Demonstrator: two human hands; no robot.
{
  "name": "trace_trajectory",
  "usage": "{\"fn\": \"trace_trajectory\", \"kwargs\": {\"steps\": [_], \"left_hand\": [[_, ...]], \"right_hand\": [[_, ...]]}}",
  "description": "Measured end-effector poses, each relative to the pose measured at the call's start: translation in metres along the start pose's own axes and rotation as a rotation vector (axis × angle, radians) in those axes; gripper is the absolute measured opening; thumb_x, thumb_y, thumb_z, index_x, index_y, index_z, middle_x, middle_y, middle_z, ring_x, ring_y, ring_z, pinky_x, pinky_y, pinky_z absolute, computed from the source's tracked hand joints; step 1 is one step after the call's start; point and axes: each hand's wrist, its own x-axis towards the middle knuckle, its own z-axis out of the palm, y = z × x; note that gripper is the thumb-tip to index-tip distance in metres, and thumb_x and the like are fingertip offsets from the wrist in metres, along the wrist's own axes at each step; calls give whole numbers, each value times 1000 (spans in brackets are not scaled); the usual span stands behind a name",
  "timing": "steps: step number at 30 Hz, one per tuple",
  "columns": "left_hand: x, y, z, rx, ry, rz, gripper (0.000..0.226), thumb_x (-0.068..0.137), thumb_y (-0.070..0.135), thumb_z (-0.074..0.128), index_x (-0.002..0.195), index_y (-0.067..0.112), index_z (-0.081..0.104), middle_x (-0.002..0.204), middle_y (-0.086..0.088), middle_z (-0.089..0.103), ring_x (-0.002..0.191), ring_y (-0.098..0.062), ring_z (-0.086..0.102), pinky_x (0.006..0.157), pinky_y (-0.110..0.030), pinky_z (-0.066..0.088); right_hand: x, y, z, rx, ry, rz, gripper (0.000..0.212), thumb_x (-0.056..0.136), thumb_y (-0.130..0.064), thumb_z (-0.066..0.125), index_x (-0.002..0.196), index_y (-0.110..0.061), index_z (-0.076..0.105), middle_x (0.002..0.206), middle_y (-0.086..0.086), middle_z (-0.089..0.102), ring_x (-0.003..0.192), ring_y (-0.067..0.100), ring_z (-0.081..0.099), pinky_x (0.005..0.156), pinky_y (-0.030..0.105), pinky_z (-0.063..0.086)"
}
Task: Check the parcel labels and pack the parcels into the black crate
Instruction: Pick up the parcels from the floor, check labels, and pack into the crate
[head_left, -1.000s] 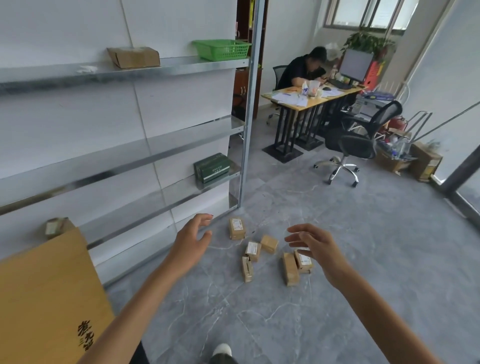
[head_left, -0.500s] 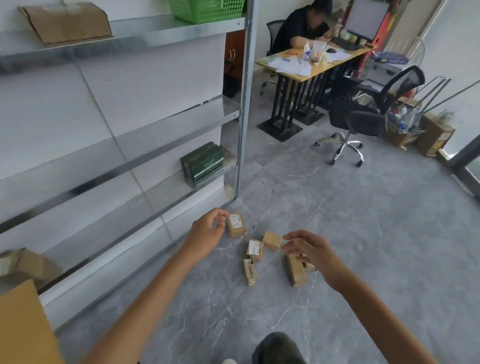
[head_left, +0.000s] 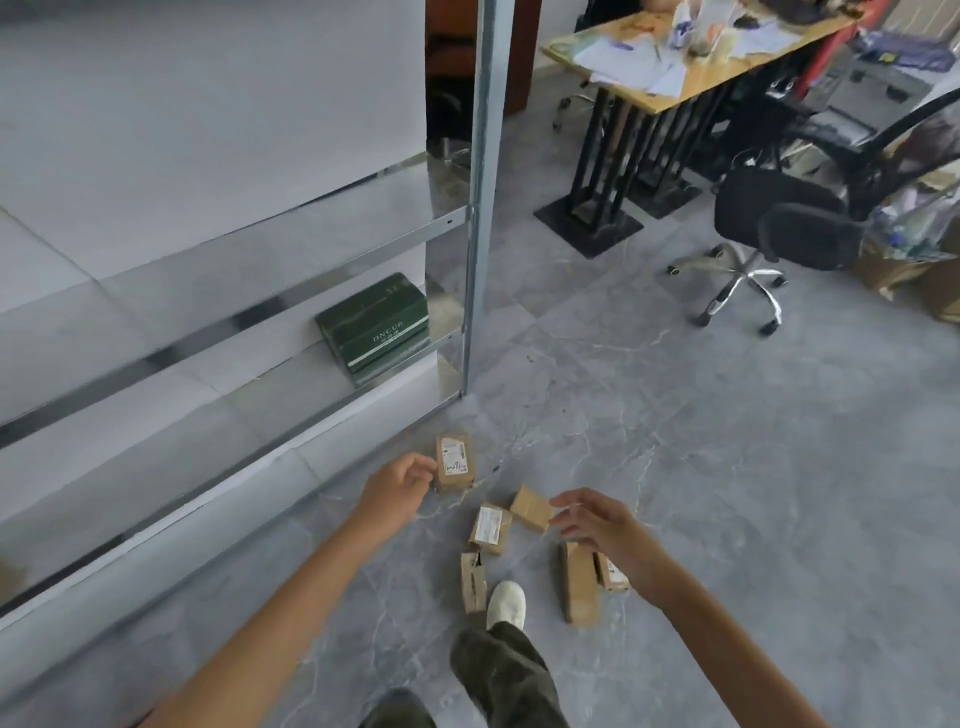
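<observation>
Closest to my camera, a dark trouser leg (head_left: 506, 675) ends in a white shoe (head_left: 506, 605) planted on the grey floor (head_left: 727, 519), right in among the parcels. Just left of the shoe lies a narrow parcel (head_left: 472, 579). To its right is a long parcel (head_left: 579, 582), with a half-hidden parcel (head_left: 613, 571) pressed against its right side, a strip of label showing. The right hand (head_left: 602, 530) hovers above those two, unclenched, fingers spread and loosely bent, gripping nothing. Its fingertips sit just beside a plain parcel (head_left: 530, 508) that shows no label. Touching that one on the left is a labelled parcel (head_left: 491, 527), white sticker facing up. Farther out, the left hand (head_left: 397, 486) has its curled fingers against the left side of an upright parcel (head_left: 454, 463), whose label faces me. I cannot tell whether it actually grips the box or only touches it. That parcel stands on the floor near the foot of the metal rack post (head_left: 480, 197). Beyond it, a green box (head_left: 376, 322) rests at the right end of a low shelf (head_left: 208, 374), close to the post. Well apart, toward the far right, stand a black office chair (head_left: 779, 234) and the desk (head_left: 675, 98), papers scattered over its top.
</observation>
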Motion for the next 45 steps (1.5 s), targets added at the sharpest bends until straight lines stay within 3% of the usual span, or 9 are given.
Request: {"fn": "trace_trajectory", "kwargs": {"steps": [6, 10, 15, 22, 25, 31, 38, 42, 45], "left_hand": [[108, -51, 43, -64, 23, -172, 19, 92, 6, 51, 106, 6, 64, 111, -11, 66, 103, -21, 59, 77, -19, 37], [217, -138, 92, -64, 46, -273, 22, 91, 7, 50, 111, 8, 60, 114, -12, 64, 101, -20, 58, 83, -23, 38], [370, -288, 176, -10, 17, -388, 43, 90, 7, 50, 133, 6, 46, 127, -15, 56, 116, -28, 54, 90, -27, 40], [532, -447, 291, -2, -209, -475, 82, 89, 15, 55, 150, 16, 0, 157, -10, 12, 142, -28, 21, 114, -40, 25], [552, -464, 319, -134, -235, -469, 75, 87, 5, 51, 150, 21, 13, 155, -7, 22, 137, -27, 30, 113, -44, 27], [499, -410, 298, -332, -107, -570, 45, 83, -10, 42, 124, 8, 46, 122, -15, 54, 104, -27, 53, 91, -41, 49], [351, -217, 176, -497, 76, -394, 44, 87, -11, 38, 124, 11, 44, 106, 2, 50, 92, -11, 51, 68, -27, 44], [265, -84, 99, -698, 177, -267, 31, 89, -3, 42, 114, 15, 41, 104, 3, 55, 98, -24, 57, 79, -41, 49], [208, -1, 46, -801, 256, -129, 14, 85, 23, 48, 99, 24, 46, 103, 0, 59, 94, -16, 56, 70, -31, 43]], "right_hand": [[134, 19, 18, -8, -3, 145, 30, 97, -4, 36, 92, -17, 63, 89, 1, 65, 80, 9, 61, 66, 18, 46], [267, 76, 70, -21, -18, 168, 24, 97, -5, 39, 95, -17, 60, 95, 6, 63, 89, 20, 59, 80, 31, 46], [454, 179, 133, -50, -1, 164, 27, 96, -13, 45, 120, -16, 57, 109, 3, 60, 96, 16, 56, 84, 24, 47], [658, 314, 189, -171, -33, 259, 56, 99, -18, 44, 149, -9, 21, 150, 15, 32, 134, 31, 38, 101, 32, 36], [691, 341, 200, -173, -136, 262, 54, 99, -17, 43, 148, -5, 22, 153, 12, 27, 141, 29, 28, 110, 37, 28], [630, 305, 192, -33, 10, 159, 36, 94, -15, 52, 129, -14, 43, 110, 9, 56, 98, 23, 56, 76, 35, 48], [444, 142, 119, 246, 121, 57, 18, 90, -11, 60, 101, -23, 53, 97, 14, 58, 94, 35, 60, 85, 54, 51], [320, 22, 80, 404, 150, -94, 17, 88, -7, 62, 102, -17, 56, 97, 18, 63, 95, 34, 60, 85, 47, 50], [233, -53, 54, 433, 187, -269, 22, 87, -11, 64, 107, -19, 60, 100, 16, 67, 97, 27, 63, 81, 35, 51]]}}
